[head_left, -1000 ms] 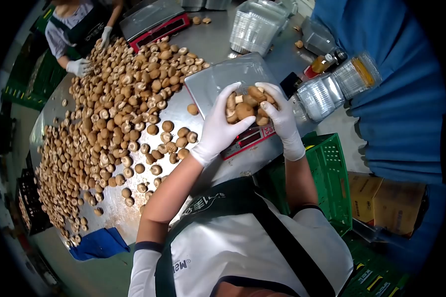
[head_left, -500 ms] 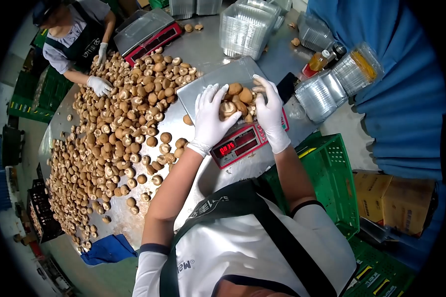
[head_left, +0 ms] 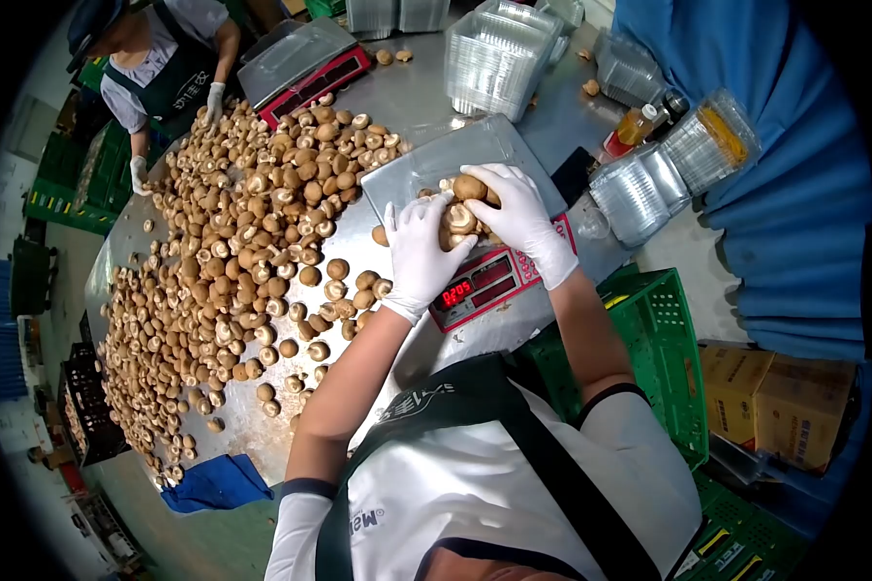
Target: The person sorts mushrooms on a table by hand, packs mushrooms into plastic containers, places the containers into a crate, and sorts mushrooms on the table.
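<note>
Several brown shiitake mushrooms (head_left: 461,219) are heaped on the metal pan of a red digital scale (head_left: 484,288), whose red digits are lit. My left hand (head_left: 424,254), in a white glove, curves round the near left side of the heap. From the right, my gloved right hand (head_left: 515,211) cups the same heap, its fingers bent over the top mushrooms. Both palms hide part of the heap, and whether a container lies under it I cannot tell.
A large pile of shiitake mushrooms (head_left: 233,261) covers the metal table's left side. Stacked see-through plastic trays (head_left: 499,63) stand beyond the scale. Bottles (head_left: 632,129) are at right, and a green crate (head_left: 654,358) is beside me. A co-worker (head_left: 170,63) stands across, near a second scale (head_left: 315,87).
My hands have drawn closer round the mushrooms, the right one reaching over them. The scale's digits have changed. The co-worker's one hand has moved back from the pile to its edge.
</note>
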A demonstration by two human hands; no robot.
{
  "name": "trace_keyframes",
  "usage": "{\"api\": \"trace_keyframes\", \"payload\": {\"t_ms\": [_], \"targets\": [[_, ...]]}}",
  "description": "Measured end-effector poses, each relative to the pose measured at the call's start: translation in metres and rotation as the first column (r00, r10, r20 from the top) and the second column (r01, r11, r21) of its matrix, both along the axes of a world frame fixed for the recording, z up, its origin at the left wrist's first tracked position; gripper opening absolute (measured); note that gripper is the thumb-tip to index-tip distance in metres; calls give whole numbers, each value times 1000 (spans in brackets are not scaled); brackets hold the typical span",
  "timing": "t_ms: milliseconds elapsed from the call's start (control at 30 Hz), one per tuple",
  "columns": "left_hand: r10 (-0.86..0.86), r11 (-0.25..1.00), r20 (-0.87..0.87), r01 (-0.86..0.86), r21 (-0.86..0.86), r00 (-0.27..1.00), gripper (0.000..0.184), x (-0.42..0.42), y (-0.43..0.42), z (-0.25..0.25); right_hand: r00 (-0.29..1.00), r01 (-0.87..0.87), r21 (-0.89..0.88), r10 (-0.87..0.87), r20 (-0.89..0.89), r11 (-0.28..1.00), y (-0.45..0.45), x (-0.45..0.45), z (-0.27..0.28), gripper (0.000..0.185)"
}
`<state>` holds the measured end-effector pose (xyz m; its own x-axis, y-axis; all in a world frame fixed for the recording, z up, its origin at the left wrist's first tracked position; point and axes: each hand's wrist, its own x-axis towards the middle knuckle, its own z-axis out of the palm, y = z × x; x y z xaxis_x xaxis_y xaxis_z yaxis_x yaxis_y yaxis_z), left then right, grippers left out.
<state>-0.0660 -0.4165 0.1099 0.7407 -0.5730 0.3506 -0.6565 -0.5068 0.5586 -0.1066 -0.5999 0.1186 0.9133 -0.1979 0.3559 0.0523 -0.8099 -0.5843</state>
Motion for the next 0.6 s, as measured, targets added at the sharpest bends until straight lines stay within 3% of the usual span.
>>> {"api": "trace_keyframes", "payload": {"t_ms": [33, 100, 133, 167, 233, 267, 300, 367, 433, 467, 500, 600], "targets": [[4, 1000, -10, -4, -19, 1000, 57, 1, -1, -2, 1000, -4, 8, 4, -22, 1000, 0, 2, -2, 42], [9, 998, -29, -11, -60, 1000, 53, 3, -3, -8, 998, 28, 250, -42, 49, 968, 0, 0, 0, 44], [-1, 987, -96, -15, -160, 995, 46, 4, -2, -8, 994, 38, 369, -71, 78, 929, 1, -2, 2, 45], [27, 982, -142, -53, -182, 989, 43, 4, 2, -11, 981, 24, 334, -86, 172, 942, -1, -5, 7, 47], [-8, 898, -343, -145, -416, 939, 38, 3, 12, -6, 967, 22, 126, -53, 250, 992, -2, -12, 14, 46], [-148, 785, -443, -167, -597, 884, 35, 1, 17, -2, 990, -19, 8, 18, 143, 1000, -1, -16, 6, 45], [-147, 805, -451, -158, -572, 880, 33, 7, 30, -12, 997, -75, -104, 78, 27, 992, 0, -18, -3, 45], [-183, 732, -659, -346, -587, 730, 36, 4, 57, -4, 994, -100, 44, 97, 53, 994, 0, -20, 0, 47], [-470, 520, -726, -507, -687, 502, 44, -3, 92, -13, 987, -99, 234, 66, 145, 967, -4, -24, 6, 49], [-519, 474, -760, -608, -637, 392, 50, -9, 120, -25, 981, -53, 237, 6, 193, 970, -5, -29, 13, 50], [-556, 454, -740, -608, -652, 378, 54, -21, 136, -15, 968, -6, 205, -46, 248, 979, -11, -31, 11, 47], [-602, 376, -755, -743, -554, 258, 57, -56, 211, -61, 937, 103, 378, -218, 274, 920, -18, -47, 4, 38]]}}
